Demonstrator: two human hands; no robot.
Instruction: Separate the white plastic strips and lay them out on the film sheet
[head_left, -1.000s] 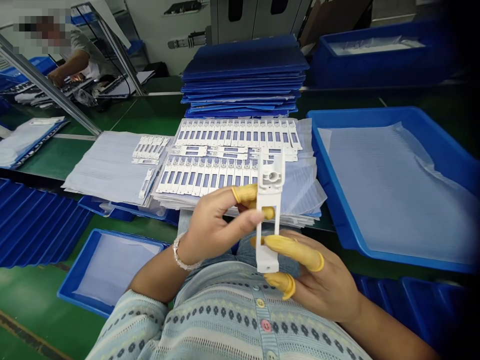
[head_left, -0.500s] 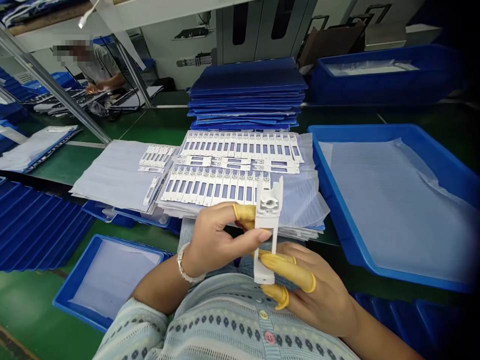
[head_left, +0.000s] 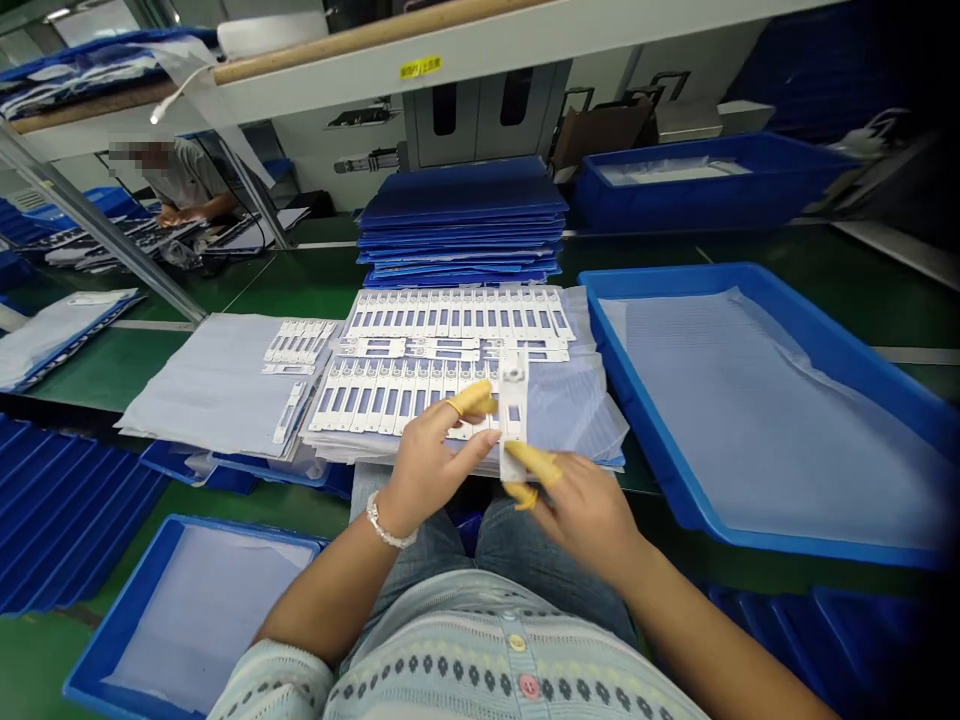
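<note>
A long white plastic part (head_left: 513,410) with a round socket at its top end stands nearly upright over the work stack, held between my two hands. My left hand (head_left: 435,465) pinches it from the left, with a yellow finger cot on one finger. My right hand (head_left: 577,510) grips its lower end, with yellow cots on its fingertips. Just behind the part lie rows of white plastic strips (head_left: 397,395) on clear plastic sheeting (head_left: 577,410). The lower part of that row is hidden behind my left hand.
A smaller stack of white pieces (head_left: 296,345) rests on a pale sheet pile (head_left: 210,385) to the left. A large blue tray (head_left: 750,420) lined with film stands right, a smaller one (head_left: 195,620) lower left. Blue corrugated sheets (head_left: 461,225) are stacked behind. A co-worker (head_left: 180,190) sits far left.
My hands have moved down and away from my body, now nearer the stack, with the white part still between them. The view has tilted upward, showing more of the shelf and the back of the room.
</note>
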